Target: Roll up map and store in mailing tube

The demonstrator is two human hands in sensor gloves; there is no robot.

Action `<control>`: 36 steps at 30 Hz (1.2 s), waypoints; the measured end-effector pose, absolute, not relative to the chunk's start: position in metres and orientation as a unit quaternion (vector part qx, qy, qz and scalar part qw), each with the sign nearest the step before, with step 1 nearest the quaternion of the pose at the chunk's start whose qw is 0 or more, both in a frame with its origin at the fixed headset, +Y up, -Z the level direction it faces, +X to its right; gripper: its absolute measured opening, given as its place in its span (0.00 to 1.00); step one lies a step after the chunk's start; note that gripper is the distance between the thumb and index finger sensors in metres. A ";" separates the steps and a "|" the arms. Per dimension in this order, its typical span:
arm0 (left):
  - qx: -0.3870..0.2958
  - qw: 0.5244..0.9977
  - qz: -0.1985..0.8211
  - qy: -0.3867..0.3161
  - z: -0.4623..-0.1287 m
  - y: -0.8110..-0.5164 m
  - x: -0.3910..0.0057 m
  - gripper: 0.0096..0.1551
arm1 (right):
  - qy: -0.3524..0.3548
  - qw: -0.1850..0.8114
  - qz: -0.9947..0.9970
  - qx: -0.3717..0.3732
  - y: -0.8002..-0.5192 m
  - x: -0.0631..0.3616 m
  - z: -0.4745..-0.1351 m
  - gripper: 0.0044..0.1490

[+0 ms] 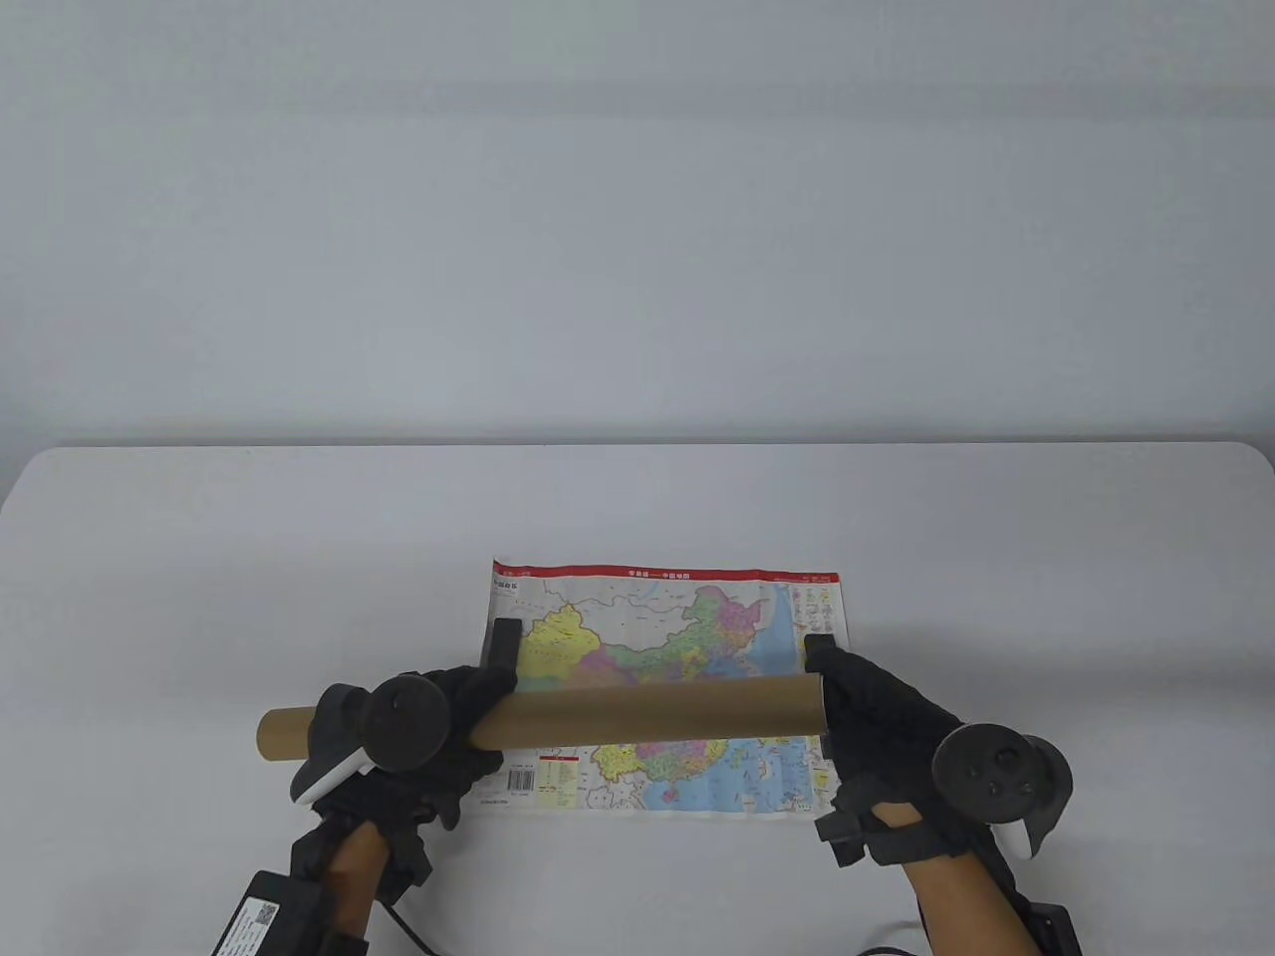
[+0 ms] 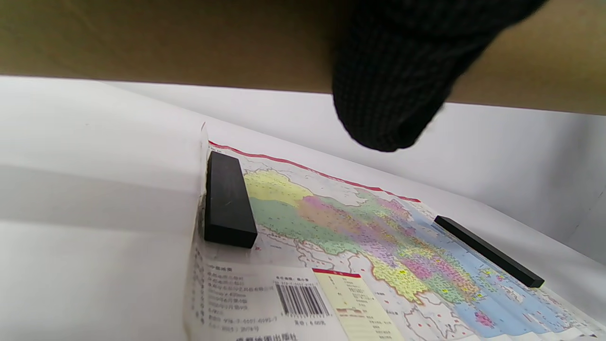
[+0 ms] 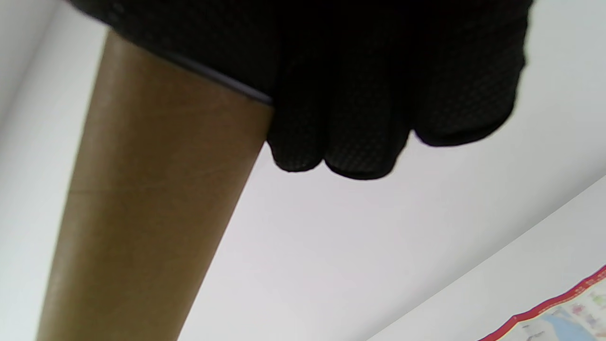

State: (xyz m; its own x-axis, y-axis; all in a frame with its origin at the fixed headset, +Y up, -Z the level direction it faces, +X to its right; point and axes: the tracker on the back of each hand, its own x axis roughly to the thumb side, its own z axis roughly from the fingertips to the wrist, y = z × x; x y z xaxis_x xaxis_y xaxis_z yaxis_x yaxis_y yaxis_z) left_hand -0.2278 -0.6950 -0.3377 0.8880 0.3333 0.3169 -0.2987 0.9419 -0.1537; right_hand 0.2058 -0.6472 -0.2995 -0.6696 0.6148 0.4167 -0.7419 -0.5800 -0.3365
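Observation:
A colourful map (image 1: 657, 637) lies flat on the white table, held down by a black bar at its left edge (image 1: 503, 642) and another at its right edge (image 1: 819, 642). A brown cardboard mailing tube (image 1: 637, 712) hangs level above the map's near half. My left hand (image 1: 448, 717) grips the tube near its left end. My right hand (image 1: 862, 707) grips its right end and covers the opening. The left wrist view shows the map (image 2: 360, 241), both bars (image 2: 227, 199) (image 2: 487, 251) and the tube (image 2: 142, 42) overhead. The right wrist view shows the tube (image 3: 147, 203) under my fingers (image 3: 360, 137).
The white table (image 1: 199, 558) extends to a grey wall behind. A black box with a cable (image 1: 274, 911) sits by my left forearm at the near edge.

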 end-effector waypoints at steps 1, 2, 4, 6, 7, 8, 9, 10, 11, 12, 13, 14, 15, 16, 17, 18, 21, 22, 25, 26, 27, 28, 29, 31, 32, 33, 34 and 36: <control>-0.051 0.970 0.162 -0.172 -0.338 -0.695 -0.228 0.48 | -0.250 0.379 0.882 0.125 -0.647 0.206 -0.299 0.26; -0.051 0.971 0.162 -0.170 -0.338 -0.695 -0.228 0.48 | -0.256 0.372 0.884 0.121 -0.647 0.205 -0.299 0.26; -0.053 0.972 0.156 -0.166 -0.337 -0.695 -0.227 0.48 | -0.259 0.360 0.888 0.122 -0.648 0.205 -0.299 0.25; -0.060 0.972 0.157 -0.167 -0.338 -0.696 -0.227 0.48 | -0.254 0.362 0.888 0.124 -0.649 0.206 -0.300 0.26; -0.063 0.971 0.157 -0.166 -0.338 -0.696 -0.227 0.48 | -0.257 0.363 0.887 0.121 -0.649 0.206 -0.300 0.26; -0.063 0.972 0.155 -0.166 -0.338 -0.696 -0.227 0.48 | -0.255 0.358 0.890 0.121 -0.649 0.206 -0.300 0.26; -0.063 0.972 0.155 -0.166 -0.338 -0.696 -0.227 0.48 | -0.261 0.355 0.890 0.120 -0.649 0.206 -0.300 0.26; -0.062 0.972 0.155 -0.165 -0.338 -0.695 -0.227 0.48 | -0.258 0.355 0.891 0.120 -0.648 0.206 -0.300 0.26; -0.063 0.972 0.155 -0.165 -0.338 -0.696 -0.227 0.48 | -0.258 0.355 0.890 0.119 -0.649 0.207 -0.300 0.26; -0.066 0.972 0.154 -0.165 -0.338 -0.696 -0.226 0.48 | -0.256 0.357 0.891 0.118 -0.649 0.207 -0.301 0.26; -0.068 0.972 0.153 -0.165 -0.338 -0.696 -0.226 0.48 | -0.253 0.355 0.892 0.118 -0.650 0.208 -0.302 0.26; -0.070 0.972 0.152 -0.164 -0.339 -0.697 -0.226 0.48 | -0.253 0.354 0.893 0.115 -0.651 0.208 -0.302 0.26; -0.074 0.972 0.149 -0.164 -0.339 -0.697 -0.226 0.48 | -0.249 0.352 0.895 0.114 -0.652 0.208 -0.303 0.26; -0.076 0.972 0.150 -0.163 -0.339 -0.697 -0.225 0.48 | -0.254 0.354 0.893 0.111 -0.652 0.209 -0.303 0.26; -0.077 0.972 0.149 -0.163 -0.339 -0.697 -0.225 0.48 | -0.251 0.354 0.894 0.114 -0.653 0.209 -0.304 0.26; -0.079 0.972 0.148 -0.162 -0.339 -0.697 -0.225 0.48 | -0.248 0.352 0.895 0.115 -0.653 0.209 -0.304 0.26; -0.086 0.972 0.146 -0.161 -0.339 -0.698 -0.225 0.47 | -0.250 0.346 0.897 0.111 -0.654 0.208 -0.304 0.25; -0.086 0.972 0.147 -0.160 -0.339 -0.698 -0.225 0.47 | -0.251 0.349 0.896 0.108 -0.655 0.209 -0.304 0.26; -0.092 0.972 0.148 -0.160 -0.339 -0.698 -0.225 0.48 | -0.252 0.354 0.895 0.104 -0.656 0.212 -0.305 0.26; -0.092 0.972 0.147 -0.158 -0.339 -0.697 -0.225 0.47 | -0.244 0.365 0.893 0.099 -0.656 0.211 -0.306 0.25; -0.092 0.973 0.145 -0.158 -0.339 -0.698 -0.225 0.48 | -0.236 0.363 0.896 0.102 -0.657 0.212 -0.307 0.26; -0.093 0.972 0.150 -0.158 -0.340 -0.698 -0.225 0.48 | -0.246 0.357 0.896 0.093 -0.656 0.212 -0.307 0.26; -0.096 0.971 0.150 -0.156 -0.340 -0.697 -0.224 0.48 | -0.242 0.358 0.898 0.088 -0.655 0.212 -0.308 0.26; -0.093 0.972 0.151 -0.156 -0.340 -0.696 -0.223 0.48 | -0.251 0.358 0.896 0.075 -0.651 0.213 -0.308 0.26; -0.090 0.973 0.151 -0.148 -0.341 -0.696 -0.225 0.48 | -0.262 0.353 0.896 0.061 -0.647 0.216 -0.309 0.26; -0.088 0.974 0.153 -0.140 -0.341 -0.696 -0.229 0.48 | -0.263 0.352 0.897 0.050 -0.645 0.220 -0.310 0.26; -0.089 0.975 0.156 -0.130 -0.342 -0.696 -0.232 0.48 | -0.253 0.346 0.903 0.033 -0.642 0.224 -0.315 0.26; -0.089 0.976 0.163 -0.117 -0.343 -0.698 -0.237 0.48 | -0.238 0.315 0.919 0.004 -0.636 0.232 -0.324 0.25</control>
State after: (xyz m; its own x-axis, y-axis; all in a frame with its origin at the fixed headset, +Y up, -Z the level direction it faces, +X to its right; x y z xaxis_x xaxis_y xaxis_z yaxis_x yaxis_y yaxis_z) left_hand -0.2371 -0.6981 -0.3431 0.9198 0.3382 0.1991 -0.2965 0.9312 -0.2120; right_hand 0.2320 -0.6362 -0.3236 -0.8016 0.5767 0.1575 -0.5807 -0.6884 -0.4346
